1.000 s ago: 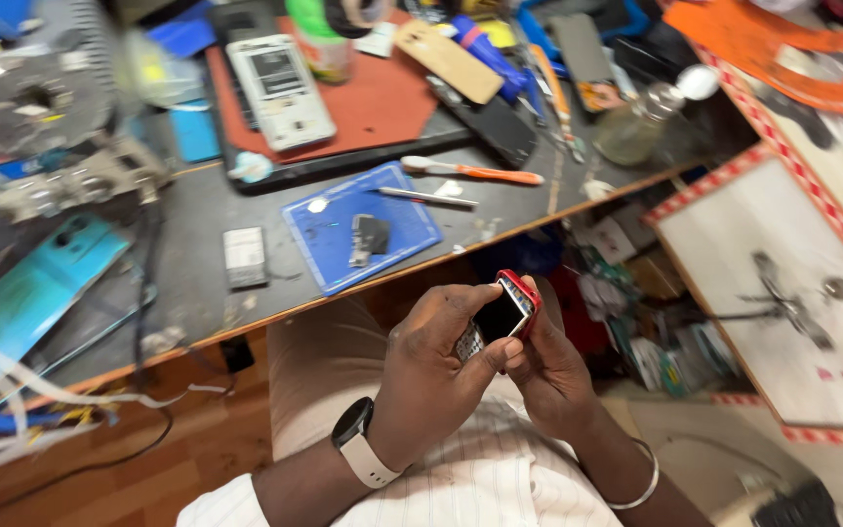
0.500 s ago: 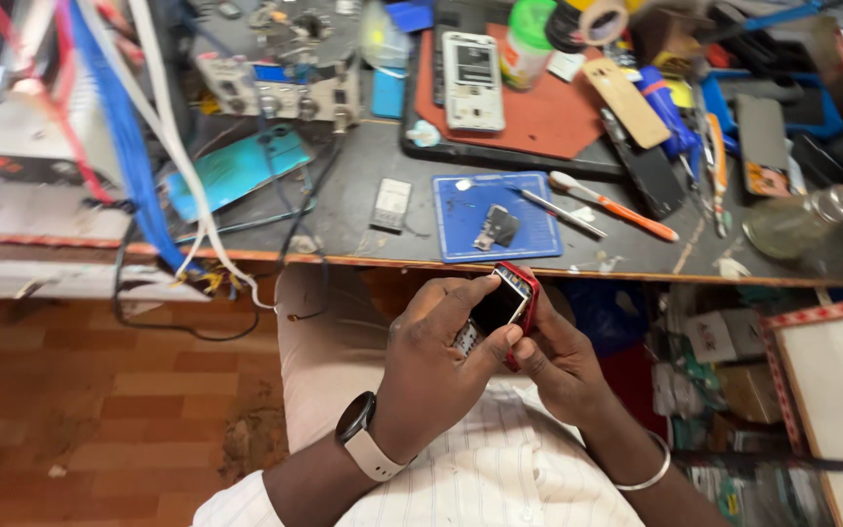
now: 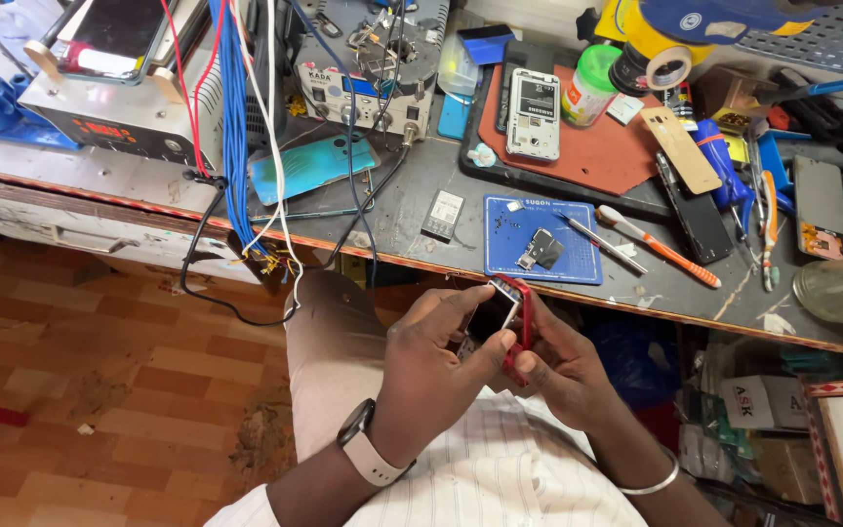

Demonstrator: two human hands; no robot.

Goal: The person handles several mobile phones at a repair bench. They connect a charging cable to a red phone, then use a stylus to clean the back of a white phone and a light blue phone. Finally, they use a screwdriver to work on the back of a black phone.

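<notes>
A small red-cased device with a dark screen (image 3: 501, 314) is held over my lap, below the front edge of the workbench (image 3: 392, 220). My left hand (image 3: 431, 376), with a pale watch on its wrist, wraps around the device's left side, thumb on its lower edge. Behind the device my right hand (image 3: 560, 369), wearing a metal bangle, grips the red edge with its fingertips. On the bench just above lies a blue work mat (image 3: 543, 241) with a small dark metal part (image 3: 541, 250) and tweezers (image 3: 589, 237).
An orange-handled brush (image 3: 658, 246), a dark red mat with an opened phone (image 3: 533, 115), a teal phone back (image 3: 312, 166), tape rolls (image 3: 661, 54), a power supply box (image 3: 368, 78) and hanging blue, red and white cables (image 3: 242, 146) crowd the bench. Wooden floor lies at left.
The view has swung left, showing more of the bench's left side and the floor. Both hands keep hold of the red device in much the same grip.
</notes>
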